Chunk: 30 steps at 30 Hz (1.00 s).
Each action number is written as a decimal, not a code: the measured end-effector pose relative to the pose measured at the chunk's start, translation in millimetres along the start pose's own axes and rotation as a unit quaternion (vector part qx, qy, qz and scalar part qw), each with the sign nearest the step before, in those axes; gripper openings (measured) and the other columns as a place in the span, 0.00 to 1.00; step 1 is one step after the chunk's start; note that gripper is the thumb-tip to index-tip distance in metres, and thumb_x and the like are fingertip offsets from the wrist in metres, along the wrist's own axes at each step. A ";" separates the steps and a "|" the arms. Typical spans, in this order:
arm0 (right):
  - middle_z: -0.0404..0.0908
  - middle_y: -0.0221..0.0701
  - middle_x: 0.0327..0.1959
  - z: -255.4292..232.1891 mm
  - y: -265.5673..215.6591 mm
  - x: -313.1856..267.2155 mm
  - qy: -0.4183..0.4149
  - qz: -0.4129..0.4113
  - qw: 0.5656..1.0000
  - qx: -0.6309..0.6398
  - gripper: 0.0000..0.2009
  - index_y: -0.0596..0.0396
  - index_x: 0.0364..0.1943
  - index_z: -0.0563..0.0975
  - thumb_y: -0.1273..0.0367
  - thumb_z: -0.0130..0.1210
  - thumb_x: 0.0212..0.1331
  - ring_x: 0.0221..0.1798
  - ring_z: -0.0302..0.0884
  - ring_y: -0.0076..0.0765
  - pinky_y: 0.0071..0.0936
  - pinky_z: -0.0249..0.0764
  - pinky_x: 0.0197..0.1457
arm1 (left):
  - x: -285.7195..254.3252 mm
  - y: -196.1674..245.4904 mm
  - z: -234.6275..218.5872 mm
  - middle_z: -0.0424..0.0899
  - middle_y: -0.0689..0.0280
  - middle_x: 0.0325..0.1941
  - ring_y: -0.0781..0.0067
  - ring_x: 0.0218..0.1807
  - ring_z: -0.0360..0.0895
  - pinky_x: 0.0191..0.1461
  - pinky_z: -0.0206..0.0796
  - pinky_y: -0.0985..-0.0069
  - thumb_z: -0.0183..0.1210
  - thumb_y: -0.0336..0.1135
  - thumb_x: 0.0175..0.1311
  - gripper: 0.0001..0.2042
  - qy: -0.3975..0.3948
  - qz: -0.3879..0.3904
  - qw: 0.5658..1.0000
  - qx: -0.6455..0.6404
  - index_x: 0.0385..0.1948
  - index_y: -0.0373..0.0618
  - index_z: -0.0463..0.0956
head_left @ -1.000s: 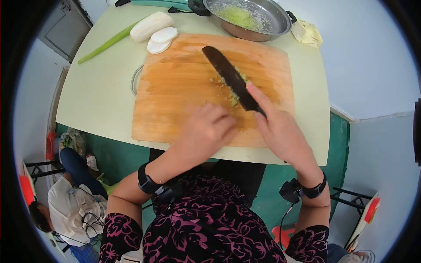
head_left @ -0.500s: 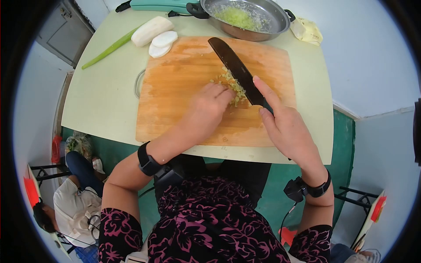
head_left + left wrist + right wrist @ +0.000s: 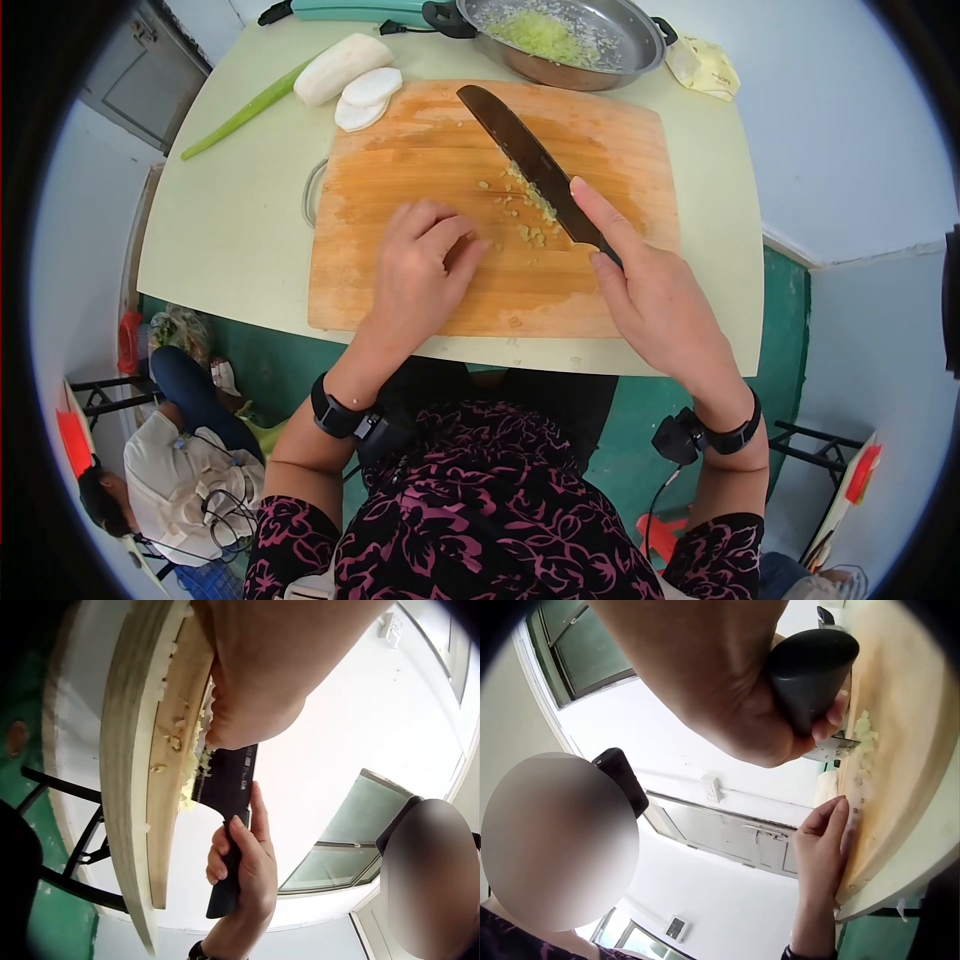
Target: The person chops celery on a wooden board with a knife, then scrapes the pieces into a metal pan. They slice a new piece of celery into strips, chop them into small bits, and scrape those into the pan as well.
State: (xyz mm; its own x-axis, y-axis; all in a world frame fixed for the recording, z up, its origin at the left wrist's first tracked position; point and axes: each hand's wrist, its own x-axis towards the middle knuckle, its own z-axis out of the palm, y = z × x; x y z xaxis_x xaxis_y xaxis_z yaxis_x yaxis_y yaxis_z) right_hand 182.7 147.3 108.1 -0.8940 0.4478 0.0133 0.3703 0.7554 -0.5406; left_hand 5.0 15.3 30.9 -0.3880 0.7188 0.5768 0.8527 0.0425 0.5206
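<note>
My right hand (image 3: 655, 295) grips the black handle of a kitchen knife (image 3: 525, 150), its forefinger stretched along the blade's spine. The dark blade slants over the wooden cutting board (image 3: 400, 290). Pale green chopped bits (image 3: 533, 236) lie along and beside its edge, and in the left wrist view more chopped bits (image 3: 204, 757) sit against the blade. Left of them, my left hand (image 3: 420, 262) is low over the board, its fingers loosely bent and holding nothing. From the right wrist view, the left hand's thumb and fingers (image 3: 825, 832) are close to the board's surface.
Behind the board stands a steel pan (image 3: 560, 72) with shredded pale green and white pieces. A peeled white radish (image 3: 343, 68), two round slices (image 3: 370, 88) and a long green stalk (image 3: 245, 112) lie at the back left. A yellowish packet (image 3: 703, 68) sits back right.
My left hand went to the chopped bits, then drew back left, away from them. The knife stays in my right hand, its tip shifted slightly left since half a second ago.
</note>
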 end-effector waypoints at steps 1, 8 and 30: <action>0.73 0.45 0.18 3.2 3.1 1.2 -0.003 -0.005 1.000 -0.002 0.28 0.41 0.69 0.56 0.71 0.43 0.63 0.23 0.73 0.53 0.45 0.67 0.29 | 1.5 0.5 -0.8 0.78 0.61 0.32 0.61 0.35 0.74 0.38 0.67 0.70 0.67 0.25 0.45 0.08 -0.008 0.001 1.000 0.001 0.29 0.39 0.80; 0.73 0.46 0.19 -6.0 -3.6 6.5 -0.027 0.056 0.998 0.011 0.28 0.41 0.69 0.57 0.71 0.44 0.63 0.23 0.73 0.54 0.47 0.66 0.30 | 1.6 0.0 -0.8 0.76 0.62 0.33 0.61 0.37 0.73 0.38 0.67 0.70 0.68 0.27 0.44 0.10 -0.057 0.038 0.998 -0.012 0.29 0.40 0.80; 0.73 0.47 0.19 -0.5 0.1 6.9 -0.044 0.054 0.998 -0.002 0.28 0.39 0.69 0.56 0.71 0.44 0.63 0.25 0.73 0.54 0.46 0.66 0.32 | 0.9 -0.5 0.2 0.76 0.62 0.32 0.61 0.37 0.72 0.40 0.67 0.70 0.67 0.26 0.45 0.09 -0.055 0.038 0.998 0.004 0.28 0.40 0.79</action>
State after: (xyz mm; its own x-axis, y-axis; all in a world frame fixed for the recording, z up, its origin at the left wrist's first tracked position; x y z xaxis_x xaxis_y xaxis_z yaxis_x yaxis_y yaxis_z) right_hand 176.7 150.7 108.5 -0.8671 0.4838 -0.1184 0.4670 0.7070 -0.5311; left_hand 4.3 16.0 31.1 -0.2816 0.7919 0.5419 0.8816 -0.0095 0.4720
